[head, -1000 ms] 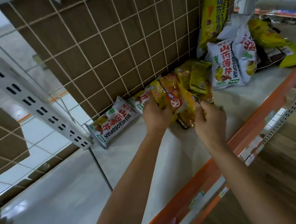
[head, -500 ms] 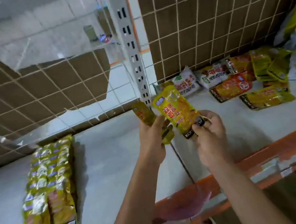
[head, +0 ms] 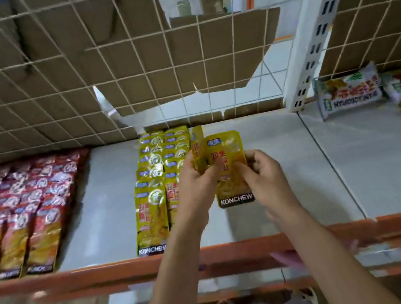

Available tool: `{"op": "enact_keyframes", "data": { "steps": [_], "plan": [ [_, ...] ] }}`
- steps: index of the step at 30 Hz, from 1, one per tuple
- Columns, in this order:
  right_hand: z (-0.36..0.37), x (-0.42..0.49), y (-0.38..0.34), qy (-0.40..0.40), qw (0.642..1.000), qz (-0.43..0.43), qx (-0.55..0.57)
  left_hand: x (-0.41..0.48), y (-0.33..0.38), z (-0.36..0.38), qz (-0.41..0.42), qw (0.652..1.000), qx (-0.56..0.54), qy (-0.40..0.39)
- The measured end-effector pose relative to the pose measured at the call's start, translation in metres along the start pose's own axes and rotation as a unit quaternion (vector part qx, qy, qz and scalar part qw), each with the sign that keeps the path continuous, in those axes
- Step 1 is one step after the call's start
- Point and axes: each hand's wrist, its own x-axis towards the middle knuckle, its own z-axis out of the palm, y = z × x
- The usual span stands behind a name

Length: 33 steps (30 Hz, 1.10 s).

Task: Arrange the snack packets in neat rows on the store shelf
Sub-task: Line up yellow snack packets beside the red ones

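Nearest, an orange front rail (head: pixel 132 265) is edging a pale shelf (head: pixel 311 168). Just above the shelf, two bare hands are holding up a yellow packet (head: pixel 225 153), face toward the viewer. The left hand (head: pixel 196 185) is curling around its left side and also gripping a second yellow packet (head: pixel 198 149), seen edge-on. The right hand (head: pixel 266 178) is pinching the right side. Just left of the hands, two rows of yellow packets (head: pixel 155 183) are lying flat, overlapping. Farther left, red packets (head: pixel 22 200) are lying in rows. At the back, a wire grid (head: pixel 59 94) is standing before torn cardboard (head: pixel 219 55), and white packets (head: pixel 349 89) are lying beyond a white post (head: pixel 310 61).
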Motion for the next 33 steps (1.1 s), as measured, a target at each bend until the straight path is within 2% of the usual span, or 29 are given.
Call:
{"op": "enact_keyframes", "data": {
  "steps": [3, 5, 7, 10, 13, 16, 19, 23, 26, 27, 30, 33],
  "plan": [
    [0.028, -0.006, 0.009, -0.023, 0.999, 0.014, -0.043, -0.001, 0.003, -0.037, 0.027, 0.994, 0.063, 0.081],
    [0.043, -0.012, 0.019, -0.047, 0.994, 0.020, -0.093, 0.000, 0.004, -0.061, 0.029, 0.990, 0.063, 0.124],
    [0.054, -0.018, 0.028, -0.059, 0.988, 0.023, -0.138, 0.000, 0.008, -0.078, -0.003, 0.987, 0.039, 0.155],
    [0.066, -0.026, 0.035, -0.065, 0.979, 0.014, -0.195, -0.003, 0.008, -0.097, -0.024, 0.987, -0.014, 0.159],
    [0.070, -0.030, 0.033, -0.059, 0.954, -0.003, -0.293, -0.003, 0.000, -0.112, -0.025, 0.985, 0.015, 0.171],
    [0.070, -0.035, 0.028, -0.061, 0.943, 0.007, -0.327, -0.004, -0.005, -0.116, -0.004, 0.982, 0.049, 0.183],
    [0.071, -0.037, 0.025, -0.070, 0.918, 0.015, -0.390, -0.003, -0.006, -0.114, -0.010, 0.981, 0.040, 0.191],
    [0.072, -0.040, 0.021, -0.071, 0.902, 0.008, -0.426, 0.000, -0.010, -0.111, -0.009, 0.982, 0.038, 0.183],
    [0.071, -0.041, 0.020, -0.048, 0.876, -0.027, -0.479, 0.003, -0.012, -0.103, 0.002, 0.987, 0.019, 0.158],
    [0.071, -0.042, 0.019, -0.026, 0.885, -0.047, -0.462, 0.005, -0.014, -0.101, 0.003, 0.989, 0.014, 0.150],
    [0.070, -0.038, 0.012, 0.024, 0.952, -0.099, -0.290, 0.009, -0.017, -0.092, 0.027, 0.992, 0.019, 0.120],
    [0.072, -0.026, 0.002, -0.002, 0.975, -0.103, -0.197, 0.013, -0.018, -0.081, 0.070, 0.993, 0.059, 0.077]
  ]
}}
